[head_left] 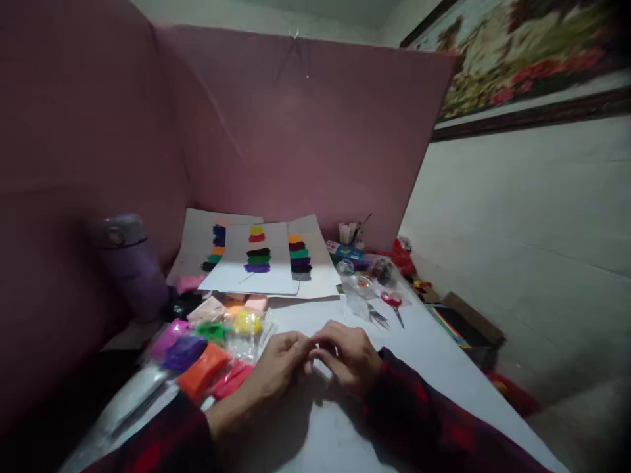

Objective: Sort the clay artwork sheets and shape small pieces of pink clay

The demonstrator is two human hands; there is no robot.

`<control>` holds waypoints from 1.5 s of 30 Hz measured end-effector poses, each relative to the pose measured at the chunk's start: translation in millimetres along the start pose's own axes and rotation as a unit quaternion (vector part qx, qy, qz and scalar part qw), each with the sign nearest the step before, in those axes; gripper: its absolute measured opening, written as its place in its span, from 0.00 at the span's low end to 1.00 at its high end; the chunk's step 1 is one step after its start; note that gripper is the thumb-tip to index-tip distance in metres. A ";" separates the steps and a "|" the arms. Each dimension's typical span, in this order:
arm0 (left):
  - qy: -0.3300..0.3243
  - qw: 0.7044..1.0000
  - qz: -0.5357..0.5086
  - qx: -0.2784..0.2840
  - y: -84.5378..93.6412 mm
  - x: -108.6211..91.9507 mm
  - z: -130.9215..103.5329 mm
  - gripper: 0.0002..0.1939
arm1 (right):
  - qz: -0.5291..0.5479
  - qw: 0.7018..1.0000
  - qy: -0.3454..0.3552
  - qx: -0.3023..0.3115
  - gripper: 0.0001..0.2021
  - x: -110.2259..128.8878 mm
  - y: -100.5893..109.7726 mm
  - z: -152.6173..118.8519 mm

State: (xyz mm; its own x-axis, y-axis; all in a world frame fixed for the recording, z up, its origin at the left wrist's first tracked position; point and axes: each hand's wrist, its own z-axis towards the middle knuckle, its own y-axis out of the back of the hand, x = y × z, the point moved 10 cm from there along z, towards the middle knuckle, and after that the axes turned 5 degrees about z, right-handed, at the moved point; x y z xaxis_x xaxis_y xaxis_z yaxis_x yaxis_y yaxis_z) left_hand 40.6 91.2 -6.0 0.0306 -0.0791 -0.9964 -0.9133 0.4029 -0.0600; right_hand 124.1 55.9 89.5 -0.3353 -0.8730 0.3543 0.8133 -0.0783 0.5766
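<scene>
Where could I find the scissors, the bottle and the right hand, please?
Scissors (396,307), head view: where handles meet blades.
Bottle (137,276), head view: its purple body.
Right hand (351,356), head view: back of the hand.

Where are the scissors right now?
In the head view, the scissors lie on the table, right of centre, beyond the right hand and near the table's right edge.

On the table (428,351), packets (203,371) lie left, scissors (392,300) right, sheets (279,266) behind
</scene>
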 end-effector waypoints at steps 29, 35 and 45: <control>-0.042 0.999 0.012 -0.011 1.5 -17.9 -1.8 0.25 | 0.040 0.999 0.000 0.012 0.08 3.2 -1.3 -0.7; -0.027 0.998 0.005 -0.049 7.3 -16.9 -3.1 0.25 | 0.050 0.999 -0.003 0.014 0.08 3.3 -2.5 -2.2; -0.024 0.995 0.079 -0.060 7.0 -23.7 -7.4 0.22 | 0.035 0.999 -0.006 0.024 0.07 3.8 -1.5 0.3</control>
State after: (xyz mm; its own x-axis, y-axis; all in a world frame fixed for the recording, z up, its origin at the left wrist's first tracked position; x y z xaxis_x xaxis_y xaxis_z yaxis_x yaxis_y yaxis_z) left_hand 30.5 89.1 17.6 -0.0999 0.0206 -0.9948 -0.9499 0.2956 0.1015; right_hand 121.5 52.9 90.1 -0.2850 -0.8695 0.4035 0.8110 0.0057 0.5850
